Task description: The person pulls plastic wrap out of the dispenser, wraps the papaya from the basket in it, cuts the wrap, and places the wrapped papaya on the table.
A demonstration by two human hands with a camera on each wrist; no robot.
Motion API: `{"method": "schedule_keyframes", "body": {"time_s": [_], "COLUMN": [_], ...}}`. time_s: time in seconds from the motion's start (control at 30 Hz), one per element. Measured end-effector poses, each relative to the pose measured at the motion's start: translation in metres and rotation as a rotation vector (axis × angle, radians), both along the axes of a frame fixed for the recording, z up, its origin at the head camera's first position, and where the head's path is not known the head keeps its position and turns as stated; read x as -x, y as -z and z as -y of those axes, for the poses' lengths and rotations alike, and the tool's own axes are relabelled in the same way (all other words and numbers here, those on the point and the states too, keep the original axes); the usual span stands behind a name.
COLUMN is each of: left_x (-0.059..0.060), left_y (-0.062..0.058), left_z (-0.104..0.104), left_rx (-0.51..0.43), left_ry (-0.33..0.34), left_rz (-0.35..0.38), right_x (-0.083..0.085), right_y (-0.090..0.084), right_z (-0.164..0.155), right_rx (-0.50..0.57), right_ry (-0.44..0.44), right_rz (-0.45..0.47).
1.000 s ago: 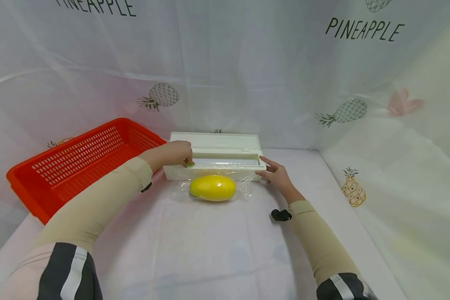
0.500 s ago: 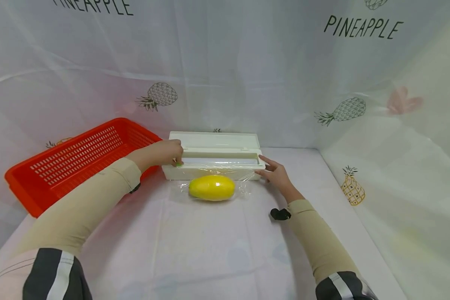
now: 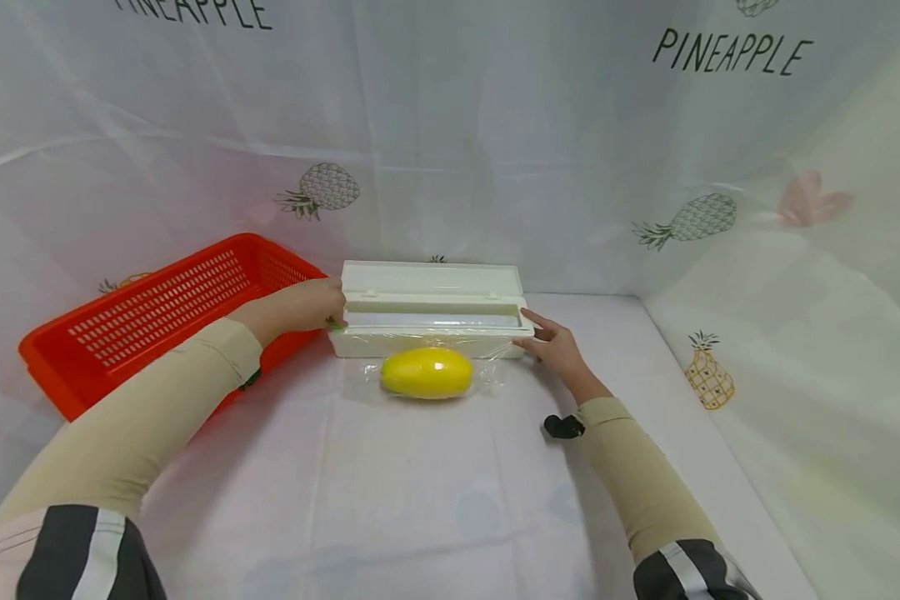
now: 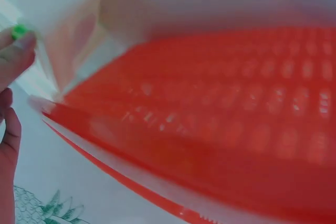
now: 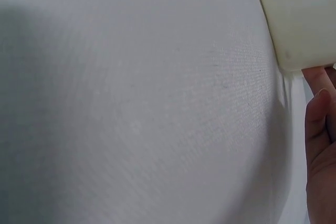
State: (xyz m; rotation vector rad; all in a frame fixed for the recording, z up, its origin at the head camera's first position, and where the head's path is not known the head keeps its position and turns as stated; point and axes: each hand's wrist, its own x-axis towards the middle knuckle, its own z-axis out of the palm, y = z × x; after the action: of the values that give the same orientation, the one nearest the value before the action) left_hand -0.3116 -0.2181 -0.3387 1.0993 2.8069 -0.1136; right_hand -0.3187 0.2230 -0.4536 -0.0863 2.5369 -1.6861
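On the near part of the white tablecloth (image 3: 420, 500) both forearms in beige sleeves reach forward. Farther in, a yellow oval fruit (image 3: 427, 372) lies on a sheet of clear film (image 3: 487, 379) spread flat on the cloth, just in front of a white film dispenser box (image 3: 431, 329). The film runs from the box's front edge down under the fruit. The right hand (image 3: 558, 348) lies at the box's right end with fingers straight and spread, the fingertips touching the box's corner; the right wrist view shows a finger (image 5: 317, 114) against that rounded corner (image 5: 302, 19). The left hand (image 3: 311, 305) is at the box's left end, its fingers curled and pinching a small green slider (image 3: 337, 327) on the cutting rail; the left wrist view shows the green piece (image 4: 19, 31) at the fingertips. The box's lid (image 3: 429, 277) stands open behind the roll. To the left, an orange perforated basket (image 3: 120, 325) sits on the table, touching the left forearm's far side. Behind everything hangs a pale curtain printed with pineapples (image 3: 322, 190).
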Motion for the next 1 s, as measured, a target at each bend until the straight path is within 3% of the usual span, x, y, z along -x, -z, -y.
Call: {"method": "schedule_keyframes", "body": {"time_s": [0.1, 0.33, 0.47, 0.7, 1.0], "left_x": [-0.001, -0.002, -0.001, 0.000, -0.004], "left_y": [-0.002, -0.007, -0.009, -0.008, 0.001], "left_z": [-0.001, -0.004, -0.011, -0.048, -0.086], "left_rx": [-0.012, -0.076, -0.117, -0.189, -0.237], "left_ry": [-0.016, -0.202, -0.259, -0.211, -0.156], "left_rz": [0.028, 0.179, 0.197, 0.157, 0.175], "right_x": [0.000, -0.001, -0.001, -0.004, 0.000], "right_y": [0.000, 0.000, 0.001, -0.002, 0.001], "right_z": [-0.001, -0.002, -0.002, 0.001, 0.001], "right_rx": [0.006, 0.005, 0.005, 0.047, 0.043], "right_ry": [0.007, -0.010, -0.008, -0.010, -0.012], "right_rz": [-0.008, -0.005, -0.002, -0.001, -0.008]}}
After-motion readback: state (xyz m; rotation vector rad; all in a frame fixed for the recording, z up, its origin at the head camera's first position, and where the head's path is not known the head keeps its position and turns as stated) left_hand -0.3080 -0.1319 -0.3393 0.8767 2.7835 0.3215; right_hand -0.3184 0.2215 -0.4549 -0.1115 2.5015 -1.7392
